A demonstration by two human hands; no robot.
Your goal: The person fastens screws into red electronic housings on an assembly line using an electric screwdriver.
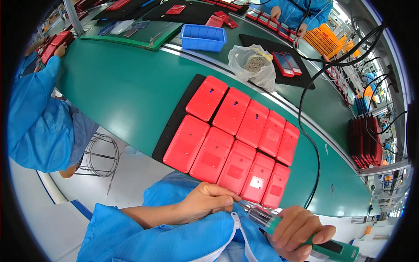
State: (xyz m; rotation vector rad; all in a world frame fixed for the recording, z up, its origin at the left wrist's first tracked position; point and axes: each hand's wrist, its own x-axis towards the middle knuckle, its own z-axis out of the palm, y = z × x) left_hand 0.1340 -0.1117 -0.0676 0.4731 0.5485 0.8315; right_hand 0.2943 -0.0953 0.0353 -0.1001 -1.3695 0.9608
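In my right hand [297, 231] is a green electric screwdriver [267, 219] with a clear front sleeve, its fingers wrapped round the body. The tool points left, toward my left hand [205, 201], whose thumb and forefinger pinch together at the screwdriver's tip. Whether a small screw sits between those fingertips I cannot make out. Just beyond both hands, red rectangular device housings [212, 155] lie in two rows on a black mat [176, 118]. Screw holes show on their upturned faces, and some in the far row carry small blue and black dots.
Past the green table [118, 83] stand a blue bin [203, 38] and a plastic bag of small screws [257, 63]. A black cable [316, 153] hangs down at right. Co-workers in blue sit at left [39, 118] and far side [301, 13]. Dark red housings [364, 142] are stacked at right.
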